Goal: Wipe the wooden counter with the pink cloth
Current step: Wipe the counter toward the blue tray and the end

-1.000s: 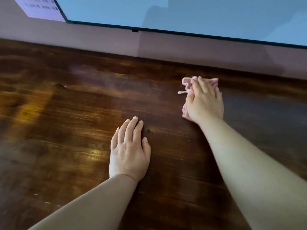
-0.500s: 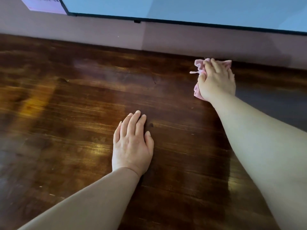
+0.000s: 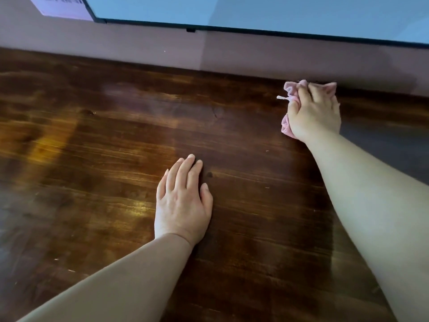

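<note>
The dark wooden counter (image 3: 116, 159) fills most of the view. My right hand (image 3: 314, 115) presses a crumpled pink cloth (image 3: 292, 90) onto the counter at the far right, right against the back wall. Most of the cloth is hidden under the hand; its edges stick out past the fingers and by the wrist. My left hand (image 3: 182, 203) lies flat, palm down, on the middle of the counter, fingers close together, holding nothing.
A mauve wall (image 3: 139, 45) runs along the counter's back edge. Above it hangs a large black-framed screen (image 3: 255, 10). A sheet of paper (image 3: 62, 8) is on the wall at the upper left.
My right hand has pushed the pink cloth away from me and to the right, up to the back wall. My left hand has stayed flat in the same spot.
</note>
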